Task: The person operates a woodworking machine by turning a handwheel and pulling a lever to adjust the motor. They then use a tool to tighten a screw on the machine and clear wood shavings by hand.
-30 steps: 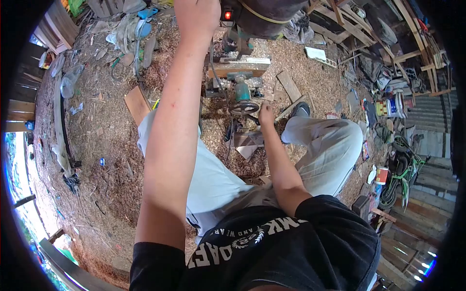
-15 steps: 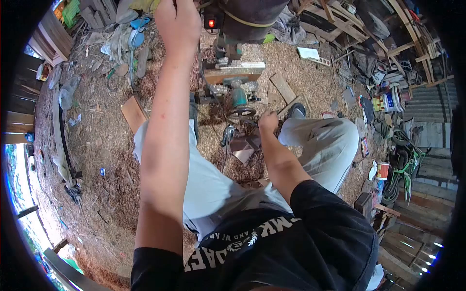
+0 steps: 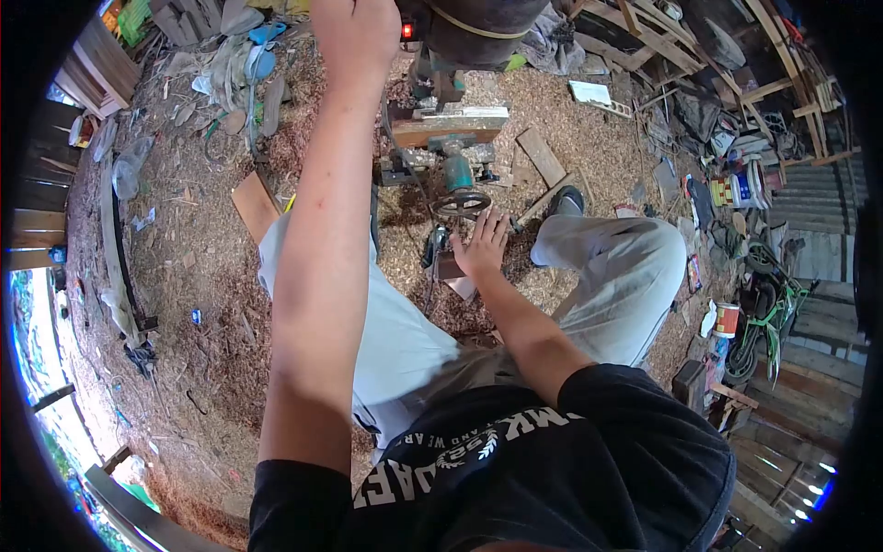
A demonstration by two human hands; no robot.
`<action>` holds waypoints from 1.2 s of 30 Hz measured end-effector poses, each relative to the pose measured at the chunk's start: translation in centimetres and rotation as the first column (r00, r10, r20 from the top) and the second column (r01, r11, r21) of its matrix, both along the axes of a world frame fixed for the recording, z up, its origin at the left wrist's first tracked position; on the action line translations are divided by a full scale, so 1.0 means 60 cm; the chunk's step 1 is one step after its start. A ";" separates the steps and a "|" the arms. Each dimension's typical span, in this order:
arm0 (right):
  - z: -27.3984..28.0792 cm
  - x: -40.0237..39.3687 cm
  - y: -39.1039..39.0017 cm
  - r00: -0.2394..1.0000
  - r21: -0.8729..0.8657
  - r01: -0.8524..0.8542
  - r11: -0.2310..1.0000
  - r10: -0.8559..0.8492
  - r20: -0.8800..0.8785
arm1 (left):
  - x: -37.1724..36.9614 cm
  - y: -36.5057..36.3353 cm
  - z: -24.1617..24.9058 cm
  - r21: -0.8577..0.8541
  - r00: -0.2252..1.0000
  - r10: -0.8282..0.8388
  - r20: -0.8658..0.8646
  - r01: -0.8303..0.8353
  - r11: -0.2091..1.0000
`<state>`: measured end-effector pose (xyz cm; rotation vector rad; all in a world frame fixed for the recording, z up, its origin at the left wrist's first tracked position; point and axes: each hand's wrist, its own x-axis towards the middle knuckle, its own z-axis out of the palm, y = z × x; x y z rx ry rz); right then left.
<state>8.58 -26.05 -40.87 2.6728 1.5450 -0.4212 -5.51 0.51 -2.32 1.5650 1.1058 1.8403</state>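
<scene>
My left hand (image 3: 354, 41) is at the top edge, beside a dark rounded machine body (image 3: 483, 32) and its lit red switch (image 3: 407, 31); its fingers are cut off or hidden. My right hand (image 3: 483, 247) is spread with nothing in it, just below the spoked handwheel (image 3: 462, 203) of a green vise-like machine part (image 3: 457, 171). Whether the fingertips touch the wheel is unclear. Behind this part lies a wooden block (image 3: 451, 129). A dark tool or cable end (image 3: 434, 247) is left of my right hand.
Shavings cover the ground (image 3: 221, 322). Wooden boards (image 3: 540, 156) (image 3: 255, 209) lie near my legs. My shoe (image 3: 566, 201) is beside a thin wooden strip. Scrap timber, buckets (image 3: 727, 319) and a green bicycle (image 3: 768, 317) stand at the right.
My right hand has moved left toward the handwheel and gone from closed to spread. My left hand has shifted slightly right and up in the view, which itself has moved a little.
</scene>
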 end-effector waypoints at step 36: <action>-0.035 0.044 0.080 0.977 -0.491 -0.050 0.870 -0.060 -0.207 | -0.032 0.034 -0.018 0.072 0.991 -0.114 0.077 0.108 0.992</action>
